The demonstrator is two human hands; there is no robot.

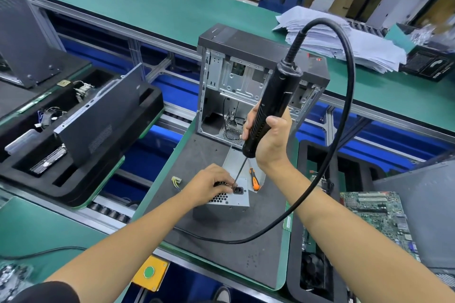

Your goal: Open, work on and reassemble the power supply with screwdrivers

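A grey metal power supply point(237, 200) stands on the dark mat, its honeycomb grille and black socket facing up. My left hand point(209, 183) rests on its top, fingers curled over the grille next to the socket, by the bit's tip. My right hand point(267, 135) grips a black electric screwdriver point(268, 108) held upright; its thin bit slants down to the top face beside the socket. A thick black cable loops from the tool's top round to the right and down across the mat. An orange-handled manual screwdriver point(253, 178) lies just right of the power supply.
An open grey PC case point(246, 81) stands behind the mat. A yellow-wired connector point(176, 182) lies left of the power supply. A green motherboard point(379, 219) lies at right. Black foam trays with parts point(73, 130) sit at left. A paper stack point(344, 37) lies on the far bench.
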